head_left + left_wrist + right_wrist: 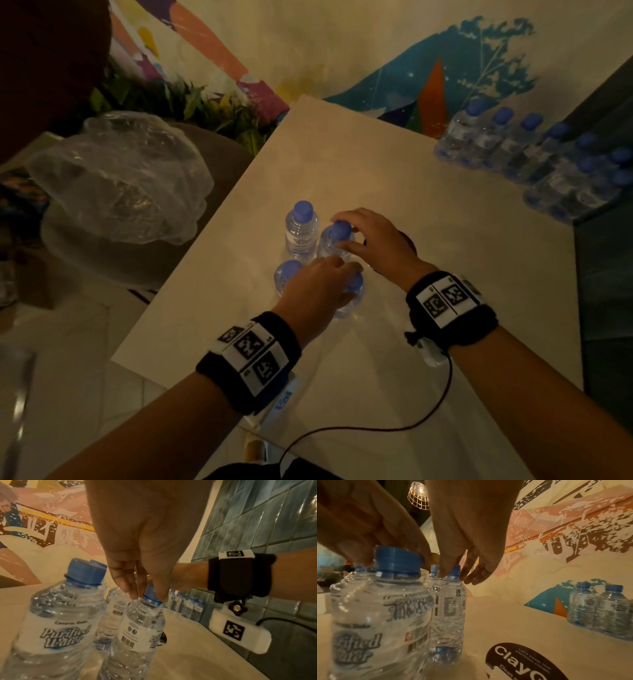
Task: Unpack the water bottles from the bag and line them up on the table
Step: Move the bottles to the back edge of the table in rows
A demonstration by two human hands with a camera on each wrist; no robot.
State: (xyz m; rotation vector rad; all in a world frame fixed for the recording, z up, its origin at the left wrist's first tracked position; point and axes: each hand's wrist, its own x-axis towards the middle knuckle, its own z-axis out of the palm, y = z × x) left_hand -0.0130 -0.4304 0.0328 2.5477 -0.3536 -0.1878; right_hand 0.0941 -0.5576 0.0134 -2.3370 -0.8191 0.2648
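Four clear water bottles with blue caps stand in a tight cluster mid-table. My left hand pinches the cap of the near-right bottle; the left wrist view shows its fingertips around the cap of that bottle. My right hand pinches the cap of the far-right bottle, with thumb and fingers on either side of the cap in the right wrist view, where the bottle stands upright. The far-left bottle and near-left bottle stand untouched. A crumpled clear plastic bag lies left of the table.
A row of several more bottles stands along the back right edge of the pale table, against a teal tiled wall. A dark round sticker lies on the tabletop near my right wrist. A painted wall runs behind.
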